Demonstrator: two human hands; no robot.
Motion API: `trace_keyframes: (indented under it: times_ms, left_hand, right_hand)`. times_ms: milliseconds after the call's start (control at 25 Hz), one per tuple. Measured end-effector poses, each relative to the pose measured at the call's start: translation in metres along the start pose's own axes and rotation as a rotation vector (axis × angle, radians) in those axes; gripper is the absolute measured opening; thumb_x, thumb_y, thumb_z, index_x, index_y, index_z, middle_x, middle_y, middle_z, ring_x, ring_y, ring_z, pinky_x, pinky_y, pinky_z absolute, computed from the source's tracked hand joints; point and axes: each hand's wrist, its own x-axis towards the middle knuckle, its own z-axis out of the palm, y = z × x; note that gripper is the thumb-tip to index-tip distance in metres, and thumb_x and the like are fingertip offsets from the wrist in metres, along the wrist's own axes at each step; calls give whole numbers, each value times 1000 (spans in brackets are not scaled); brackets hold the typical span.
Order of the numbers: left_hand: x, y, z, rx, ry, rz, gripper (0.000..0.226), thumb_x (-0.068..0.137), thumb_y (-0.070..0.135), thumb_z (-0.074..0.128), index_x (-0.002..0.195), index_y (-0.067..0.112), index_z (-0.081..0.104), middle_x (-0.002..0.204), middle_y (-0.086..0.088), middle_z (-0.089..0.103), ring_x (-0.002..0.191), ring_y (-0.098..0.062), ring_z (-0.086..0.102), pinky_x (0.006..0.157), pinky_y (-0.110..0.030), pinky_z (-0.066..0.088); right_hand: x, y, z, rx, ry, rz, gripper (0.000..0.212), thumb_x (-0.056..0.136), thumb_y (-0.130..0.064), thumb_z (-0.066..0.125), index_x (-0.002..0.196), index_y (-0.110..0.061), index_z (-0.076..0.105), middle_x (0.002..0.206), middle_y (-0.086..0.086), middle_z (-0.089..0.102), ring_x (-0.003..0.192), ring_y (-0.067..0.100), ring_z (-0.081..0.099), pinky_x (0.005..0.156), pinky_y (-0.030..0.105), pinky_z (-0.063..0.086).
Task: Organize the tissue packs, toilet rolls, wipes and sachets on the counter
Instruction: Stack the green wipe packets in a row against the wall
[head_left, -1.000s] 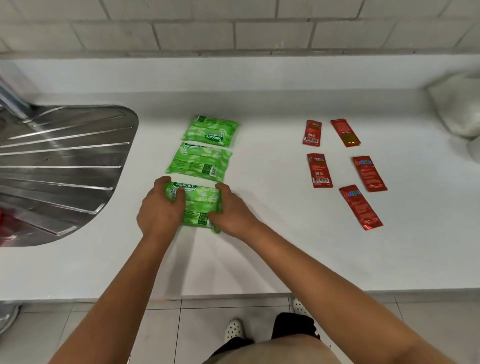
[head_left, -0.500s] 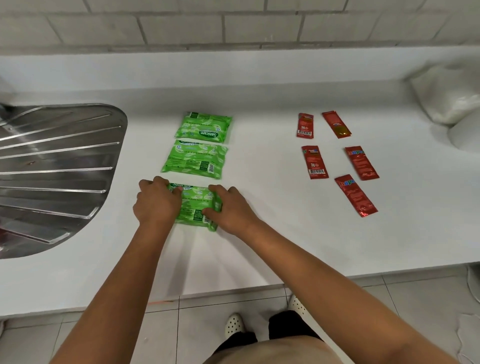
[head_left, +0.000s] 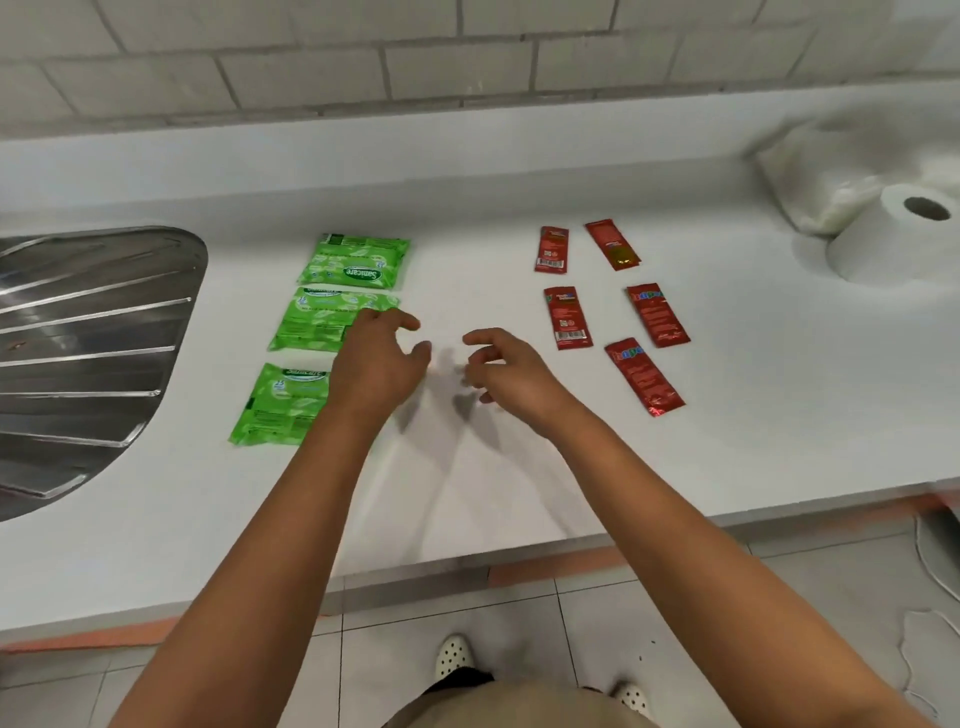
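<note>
White worktop (head_left: 467, 493) fills the head view, the only one there is, running from a steel draining board (head_left: 88, 332) at the left of the frame to a toilet roll (head_left: 893, 239) standing on end at the far right. Just behind the roll lies a pale, blurred tissue pack (head_left: 821, 176) against the back edge.

Three green wipes packs sit in a column left of centre: the far pack (head_left: 358, 260), the middle pack (head_left: 322, 322) just below it, and the near pack (head_left: 280, 405) a little apart and skewed. Six red sachets (head_left: 566, 317) lie in two loose columns right of centre, several of them tilted.

Both hands hover above bare worktop between the wipes and the sachets. The left hand (head_left: 379, 364) is loosely spread, its fingertips over the right edge of the middle pack, whether touching I cannot tell, and it holds nothing. The right hand (head_left: 509, 374) has relaxed, half-curled fingers and also holds nothing.

The wipes look set, so the next step is probably the sachets or the roll and tissues. To do it well, I would square the tilted sachets into even rows, sliding each flat rather than lifting, and keep the groups well apart.

No bin, tray or box is in view; everything lies straight on the worktop.
</note>
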Motion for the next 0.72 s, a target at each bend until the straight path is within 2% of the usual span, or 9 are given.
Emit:
trace_keyframes:
  times_ms: [160, 240, 360, 520, 720]
  left_hand:
    - [-15, 91, 46, -129, -104, 183, 27, 84, 28, 63, 110, 21, 63, 114, 0, 58, 94, -20, 58, 82, -27, 44]
    - [-26, 138, 73, -179, -152, 243, 27, 84, 27, 64, 110, 20, 63, 113, 1, 60, 94, -18, 59, 80, -24, 43]
    - [-50, 218, 125, -177, -244, 358, 28, 85, 26, 62, 112, 21, 63, 114, 1, 60, 98, -16, 57, 82, -25, 44]
    - [-86, 315, 188, -204, -311, 472, 25, 86, 30, 61, 111, 24, 61, 108, 7, 57, 86, -12, 54, 79, -25, 41]
    - [-123, 393, 249, -184, -434, 550, 25, 86, 30, 60, 111, 25, 61, 109, 9, 57, 91, -13, 57, 81, -28, 45]
  right_hand:
    - [-27, 18, -96, 33, 191, -49, 28, 86, -5, 53, 110, -18, 58, 85, -5, 54, 73, 9, 57, 67, 27, 49]
    - [-44, 32, -145, 38, 296, -34, 25, 86, -5, 52, 107, -16, 59, 83, -4, 54, 72, 10, 56, 65, 26, 48]
    - [-81, 59, -230, 75, 400, -27, 22, 87, -4, 51, 101, -19, 59, 80, -4, 52, 70, 11, 54, 65, 25, 48]
    - [-134, 97, -333, 98, 516, -16, 22, 87, -7, 51, 101, -22, 57, 80, -5, 52, 72, 10, 55, 65, 24, 50]
    - [-186, 132, -423, 106, 659, 12, 22, 87, -8, 50, 101, -24, 58, 80, -6, 52, 74, 10, 56, 69, 26, 52]
